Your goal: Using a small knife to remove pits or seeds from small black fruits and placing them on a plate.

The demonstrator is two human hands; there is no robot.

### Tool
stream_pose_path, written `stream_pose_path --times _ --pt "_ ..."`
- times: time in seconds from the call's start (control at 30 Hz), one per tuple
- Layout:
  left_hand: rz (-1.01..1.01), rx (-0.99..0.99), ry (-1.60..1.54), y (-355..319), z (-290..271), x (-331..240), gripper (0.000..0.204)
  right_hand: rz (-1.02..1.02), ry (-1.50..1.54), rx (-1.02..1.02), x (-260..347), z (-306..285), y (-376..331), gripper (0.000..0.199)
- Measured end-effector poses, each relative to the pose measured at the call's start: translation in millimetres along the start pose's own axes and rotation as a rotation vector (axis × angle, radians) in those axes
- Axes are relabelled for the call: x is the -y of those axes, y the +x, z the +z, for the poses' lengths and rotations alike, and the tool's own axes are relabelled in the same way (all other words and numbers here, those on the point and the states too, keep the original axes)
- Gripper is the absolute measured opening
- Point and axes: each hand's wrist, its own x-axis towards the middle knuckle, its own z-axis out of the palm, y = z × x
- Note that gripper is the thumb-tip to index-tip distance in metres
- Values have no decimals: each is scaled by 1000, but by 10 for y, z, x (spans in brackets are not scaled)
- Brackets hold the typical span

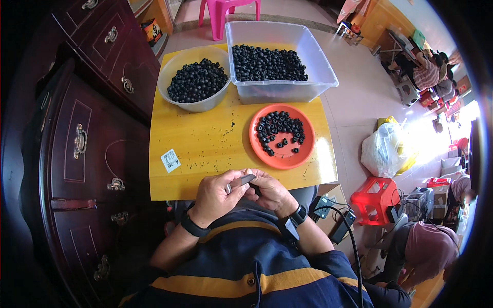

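Note:
My left hand (215,194) grips a small grey metal tool (241,181) at the near edge of the yellow table (205,143). My right hand (272,192) is closed beside it, pinching a small black ring part (255,189) against the tool's tip; the part is mostly hidden by my fingers. An orange plate (282,156) with several black ring parts lies just beyond my right hand. Farther back stand a round clear bowl (195,105) and a rectangular clear bin (287,90), both filled with the same black parts.
A small white tag (170,160) lies on the table's left side, with black crumbs scattered about. A dark wooden dresser (87,128) stands to the left. A red stool (376,199), a white bag (382,150) and other people sit at the right; a pink stool (226,13) stands behind.

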Motion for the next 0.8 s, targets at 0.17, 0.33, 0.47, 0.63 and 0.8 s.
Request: stream_pose_path --times 0.17,0.33,0.47,0.63,0.8 --pt "-5 -45 75 -35 64 78 17 -51 -16 -35 -53 39 36 30" --pt "-49 -21 66 -2 34 9 13 -57 -45 -79 -130 -4 65 28" --pt "-151 -27 -126 50 -47 -102 9 -48 0 -48 -99 64 37 25" --pt "-218 4 -212 64 -134 85 9 -6 -26 -72 -72 40 17 22" --pt "-138 -58 -23 100 -103 -30 13 18 31 -79 -60 79 16 21"
